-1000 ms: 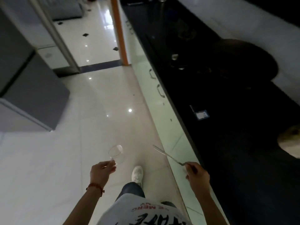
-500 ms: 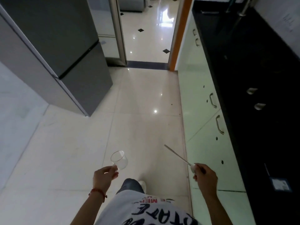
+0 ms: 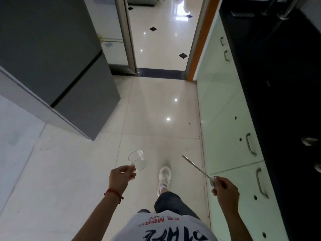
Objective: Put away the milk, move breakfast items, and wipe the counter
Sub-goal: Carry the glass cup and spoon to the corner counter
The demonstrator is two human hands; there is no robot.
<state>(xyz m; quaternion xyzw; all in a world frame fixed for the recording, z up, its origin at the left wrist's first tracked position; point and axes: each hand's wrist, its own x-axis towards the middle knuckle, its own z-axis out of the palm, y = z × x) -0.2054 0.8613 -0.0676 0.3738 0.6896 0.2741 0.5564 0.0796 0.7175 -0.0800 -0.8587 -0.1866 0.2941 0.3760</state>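
Note:
My left hand (image 3: 121, 177) holds a clear glass cup (image 3: 137, 160) by its handle, tilted forward over the floor. My right hand (image 3: 225, 190) grips a long metal spoon (image 3: 196, 166) at its bowl end, the handle pointing up and to the left. Both hands are held low in front of my body, above the pale tiled floor (image 3: 156, 122). The black counter (image 3: 278, 84) runs along the right side, apart from both hands.
A grey fridge (image 3: 57, 66) stands at the left. Pale green cabinet doors with metal handles (image 3: 250, 144) line the right under the counter. A doorway (image 3: 161, 40) with an orange frame opens ahead. My white shoe (image 3: 164, 178) is on the floor between my hands.
The view has swung left, away from the counter toward the doorway and fridge. My hands keep the cup and spoon in the same grip while I walk forward.

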